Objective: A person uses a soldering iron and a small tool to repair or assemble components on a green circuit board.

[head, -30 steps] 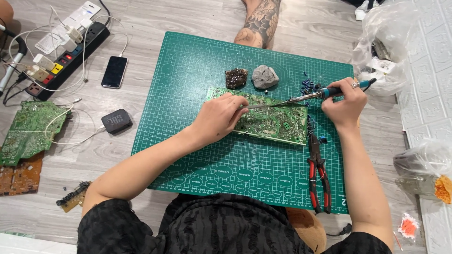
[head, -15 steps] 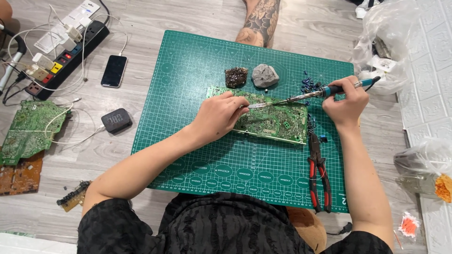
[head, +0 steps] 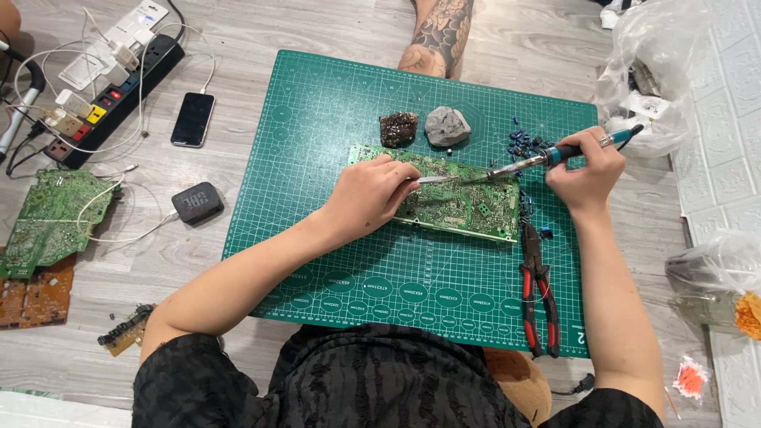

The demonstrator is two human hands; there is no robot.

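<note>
Grey wood-look floor (head: 317,32), green cutting mat (head: 317,127) on it — power strip (head: 111,95), black phone (head: 193,120), loose circuit boards (head: 47,218), small black box (head: 196,203), plastic bags (head: 658,55).

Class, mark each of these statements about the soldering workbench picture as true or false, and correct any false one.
1. The right hand holds a soldering iron. True.
2. The left hand holds the red-handled pliers. False: the pliers lie on the green cutting mat; the left hand holds tweezers.
3. The circuit board lies on the mat. True.
4. The black phone lies on the mat. False: it lies on the floor, left of the mat.
5. A power strip sits at upper left. True.
</note>
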